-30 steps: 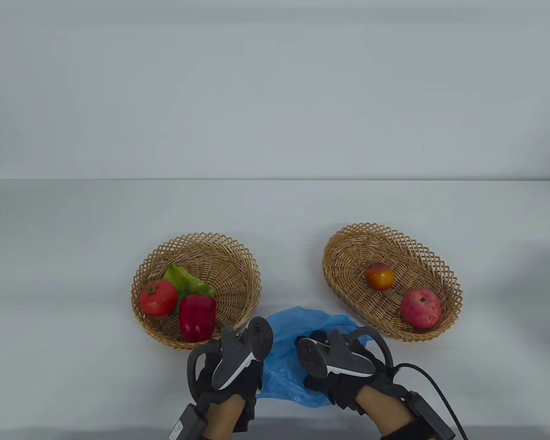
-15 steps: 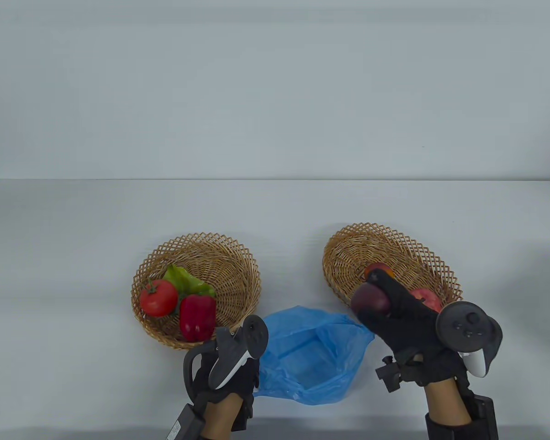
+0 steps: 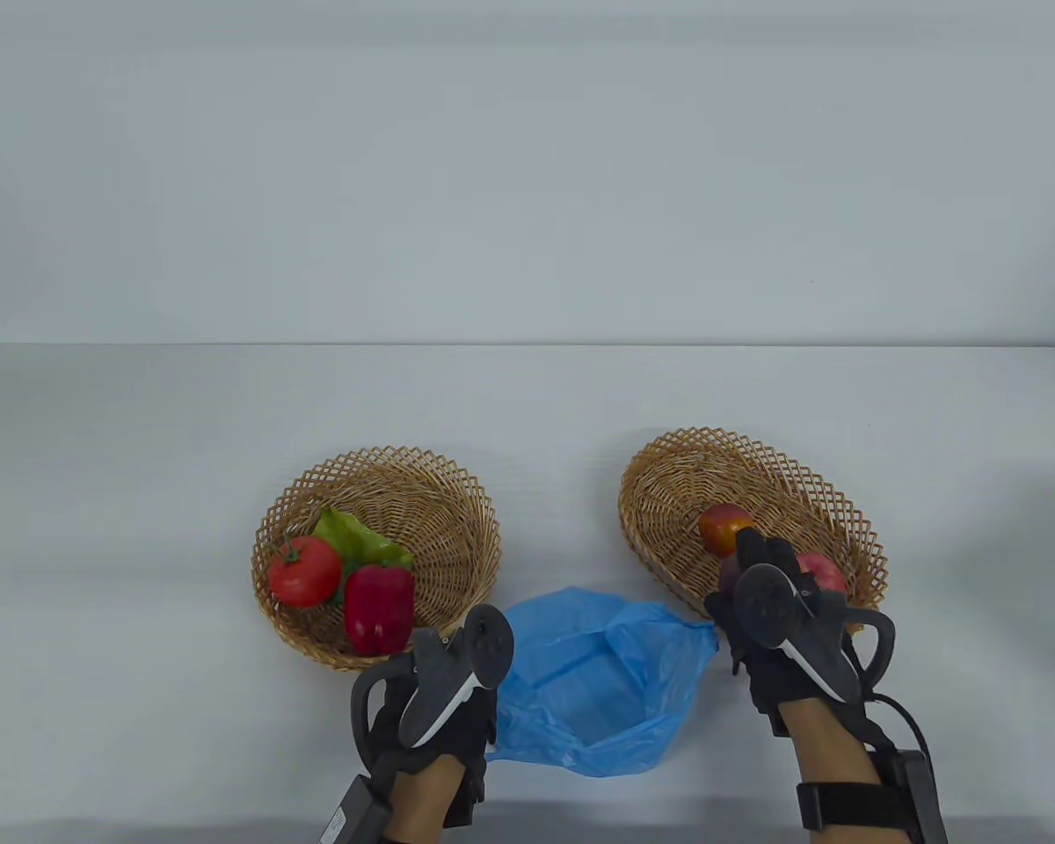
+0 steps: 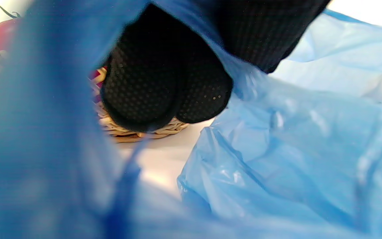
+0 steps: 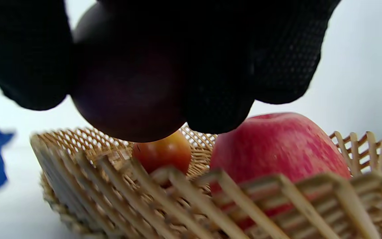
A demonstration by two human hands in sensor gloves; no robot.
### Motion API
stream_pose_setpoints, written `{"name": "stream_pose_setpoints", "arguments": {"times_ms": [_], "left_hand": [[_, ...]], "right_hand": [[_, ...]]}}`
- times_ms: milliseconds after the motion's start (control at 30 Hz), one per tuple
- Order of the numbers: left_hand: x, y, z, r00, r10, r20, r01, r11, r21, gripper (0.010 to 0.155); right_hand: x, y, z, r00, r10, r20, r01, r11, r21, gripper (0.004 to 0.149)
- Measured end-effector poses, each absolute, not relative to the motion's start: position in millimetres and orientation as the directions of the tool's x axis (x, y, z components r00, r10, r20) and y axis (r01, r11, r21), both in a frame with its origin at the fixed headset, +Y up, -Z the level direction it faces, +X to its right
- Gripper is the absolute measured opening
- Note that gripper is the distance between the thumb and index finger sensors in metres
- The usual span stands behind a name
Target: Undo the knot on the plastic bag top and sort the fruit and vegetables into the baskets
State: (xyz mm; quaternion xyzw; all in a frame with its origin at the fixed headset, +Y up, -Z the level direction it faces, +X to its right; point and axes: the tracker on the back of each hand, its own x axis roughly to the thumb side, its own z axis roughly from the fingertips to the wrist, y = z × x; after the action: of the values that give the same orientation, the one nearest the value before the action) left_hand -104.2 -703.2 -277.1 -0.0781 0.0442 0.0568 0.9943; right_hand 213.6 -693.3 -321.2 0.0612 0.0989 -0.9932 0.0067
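Note:
The blue plastic bag [image 3: 593, 694] lies open and flat on the table between two wicker baskets. My left hand [image 3: 444, 694] pinches its left edge; in the left wrist view the gloved fingers [image 4: 164, 86] have blue film [image 4: 293, 159] folded between them. My right hand [image 3: 760, 576] grips a dark red plum [image 3: 730, 576] just above the near part of the right basket [image 3: 659, 475]. In the right wrist view the plum [image 5: 128, 99] hangs over the basket's rim [image 5: 244, 199], above a red apple [image 5: 277, 146] and a small orange-red fruit [image 5: 164, 152].
The left basket [image 3: 422, 492] holds a tomato [image 3: 304, 571], a red pepper [image 3: 379, 608] and a green leafy vegetable [image 3: 352, 538]. The apple [image 3: 822, 571] and the small fruit [image 3: 723, 526] lie in the right basket. A cable runs from my right wrist.
My right hand came out of the bag with the plum, swung right to the right basket and turned palm down over it. The left hand kept hold of the bag's edge.

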Motion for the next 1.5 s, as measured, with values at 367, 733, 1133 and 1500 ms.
{"name": "stream_pose_setpoints", "arguments": {"times_ms": [367,733,1133,1500], "left_hand": [[-104.0,-703.1,-276.7,0.990,0.107,-0.093,-0.120,0.981,-0.150,0.043],[-104.5,-703.0,-276.6,0.989,0.116,-0.092,-0.129,0.980,-0.149,0.043],[-114.6,-694.6,-273.5,0.966,0.245,-0.081,-0.254,0.959,-0.126,0.051],[-132.2,-662.5,-255.3,0.901,0.433,0.007,-0.433,0.900,0.044,0.072]], "right_hand": [[208.1,-702.0,-326.0,-0.990,-0.060,-0.130,0.079,-0.987,-0.143,0.058],[216.4,-682.2,-318.3,-0.989,0.054,-0.139,-0.020,-0.971,-0.237,0.049],[218.8,-644.1,-287.8,-0.977,0.201,-0.071,-0.148,-0.879,-0.453,0.048],[206.6,-622.8,-261.5,-0.979,0.205,0.018,-0.177,-0.789,-0.588,0.050]]}}
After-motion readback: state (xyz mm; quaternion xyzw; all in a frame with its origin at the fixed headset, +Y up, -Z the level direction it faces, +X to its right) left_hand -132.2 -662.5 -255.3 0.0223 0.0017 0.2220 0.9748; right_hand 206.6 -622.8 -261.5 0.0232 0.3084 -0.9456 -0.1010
